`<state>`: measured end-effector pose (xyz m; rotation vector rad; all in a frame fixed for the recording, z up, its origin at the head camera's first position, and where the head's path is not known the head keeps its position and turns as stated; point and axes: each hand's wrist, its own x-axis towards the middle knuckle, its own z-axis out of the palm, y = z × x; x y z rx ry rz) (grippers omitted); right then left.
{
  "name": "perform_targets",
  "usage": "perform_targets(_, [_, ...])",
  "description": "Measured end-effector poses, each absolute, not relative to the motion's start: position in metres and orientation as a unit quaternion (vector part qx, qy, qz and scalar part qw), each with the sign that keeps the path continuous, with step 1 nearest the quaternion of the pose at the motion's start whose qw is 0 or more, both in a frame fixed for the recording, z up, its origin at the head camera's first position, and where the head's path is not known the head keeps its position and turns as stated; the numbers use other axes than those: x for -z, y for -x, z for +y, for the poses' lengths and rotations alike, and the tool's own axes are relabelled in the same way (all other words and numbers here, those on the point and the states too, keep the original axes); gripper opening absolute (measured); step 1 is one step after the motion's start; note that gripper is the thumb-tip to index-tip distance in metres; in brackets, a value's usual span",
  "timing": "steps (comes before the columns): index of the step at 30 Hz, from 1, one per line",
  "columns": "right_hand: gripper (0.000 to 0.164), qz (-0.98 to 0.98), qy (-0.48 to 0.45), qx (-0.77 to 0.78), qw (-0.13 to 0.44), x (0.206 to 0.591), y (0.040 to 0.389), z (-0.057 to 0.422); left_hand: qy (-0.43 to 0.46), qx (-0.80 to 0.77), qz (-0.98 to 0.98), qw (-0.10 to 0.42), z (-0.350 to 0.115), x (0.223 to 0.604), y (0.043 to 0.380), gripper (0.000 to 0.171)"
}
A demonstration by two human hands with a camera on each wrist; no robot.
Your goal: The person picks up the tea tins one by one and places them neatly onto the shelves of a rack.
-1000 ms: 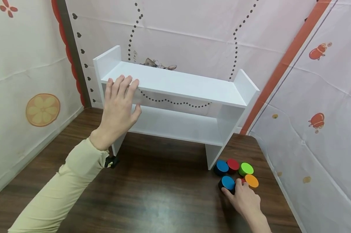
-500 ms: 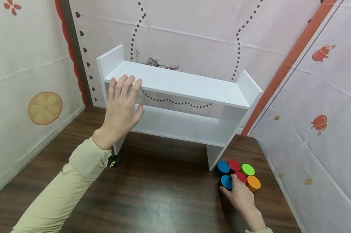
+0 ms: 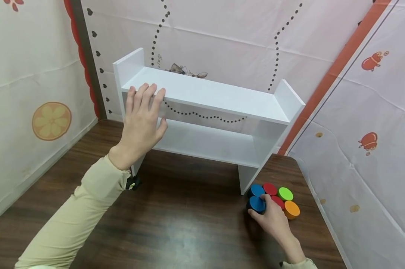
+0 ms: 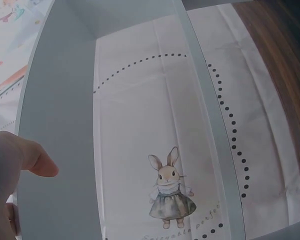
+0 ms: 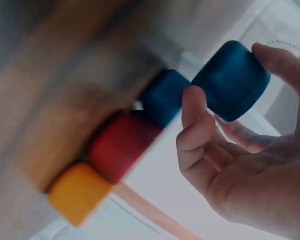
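My right hand (image 3: 277,219) pinches a short blue cylinder (image 5: 233,80) between thumb and fingers. In the head view this cylinder (image 3: 257,204) sits just in front of another blue cylinder (image 3: 257,190). Beside them are two red cylinders (image 3: 270,188), a green one (image 3: 285,193) and an orange one (image 3: 292,209). My left hand (image 3: 140,125) reaches to the left part of a white two-tier shelf (image 3: 209,91), its fingertips at the front edge of the top board. In the left wrist view, the thumb (image 4: 37,160) shows against the underside of that board.
The shelf stands on a dark wooden table (image 3: 175,224), with its right leg (image 3: 247,179) close to the cylinders. Printed cloth walls (image 3: 363,179) enclose the back and both sides. A small black object (image 3: 132,183) shows beside the left cuff.
My right hand has closed on the front blue cylinder and shifted it up and left in the head view, away from the red one. The left hand stays at the shelf.
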<state>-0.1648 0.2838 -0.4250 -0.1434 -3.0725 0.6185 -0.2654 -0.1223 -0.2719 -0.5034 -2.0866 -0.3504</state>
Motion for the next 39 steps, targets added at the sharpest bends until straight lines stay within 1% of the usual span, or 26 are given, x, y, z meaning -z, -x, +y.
perform_targets(8, [0.064,-0.972,-0.008,-0.231,0.050,0.394,0.165,0.263,0.203,0.143,-0.850,0.465,-0.123,0.272,0.265,0.066])
perform_targets(26, [0.059,-0.945,-0.141,-0.271,0.120,0.315,0.189,0.218,0.191,0.152,-0.842,0.482,-0.119,0.272,0.268,0.062])
perform_targets(33, [0.059,-0.932,-0.178,-0.284,0.135,0.280,0.194,0.197,0.190,0.156,-0.835,0.492,-0.118,0.274,0.270,0.064])
perform_targets(39, [0.060,-0.922,-0.204,-0.286,0.164,0.250,0.197,0.182,0.193,0.155,-0.830,0.500,-0.117,0.274,0.271,0.062])
